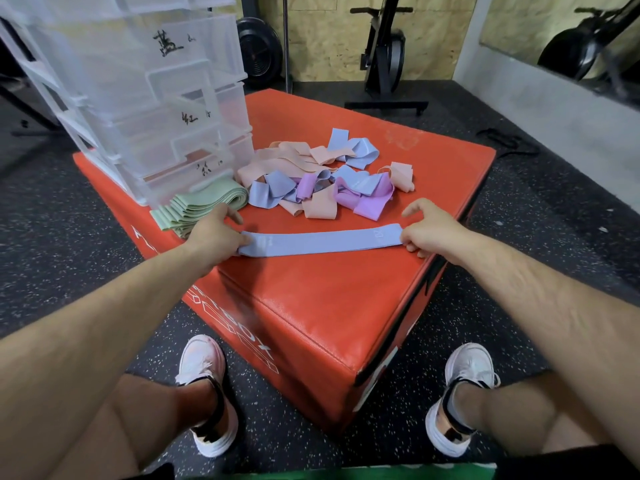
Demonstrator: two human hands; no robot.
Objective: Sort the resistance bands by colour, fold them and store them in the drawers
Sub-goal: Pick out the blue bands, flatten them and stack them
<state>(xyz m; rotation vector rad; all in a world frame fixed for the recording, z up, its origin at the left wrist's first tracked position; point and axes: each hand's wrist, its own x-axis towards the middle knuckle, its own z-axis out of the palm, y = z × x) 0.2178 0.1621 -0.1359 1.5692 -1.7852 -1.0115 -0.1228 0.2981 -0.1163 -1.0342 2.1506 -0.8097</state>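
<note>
A blue resistance band (322, 241) lies stretched flat across the red box (311, 299). My left hand (216, 232) pinches its left end and my right hand (427, 228) pinches its right end. Behind it sits a loose pile of bands (311, 174) in peach, blue and purple. A stack of folded green bands (197, 207) rests at the left, touching the foot of the clear plastic drawer unit (156, 98). The drawers carry handwritten labels and look shut.
The red box stands on a speckled black floor (86, 237). My two feet in pale shoes (204, 375) flank its near corner. An exercise bike (384, 64) and a weight plate (258, 53) stand against the back wall.
</note>
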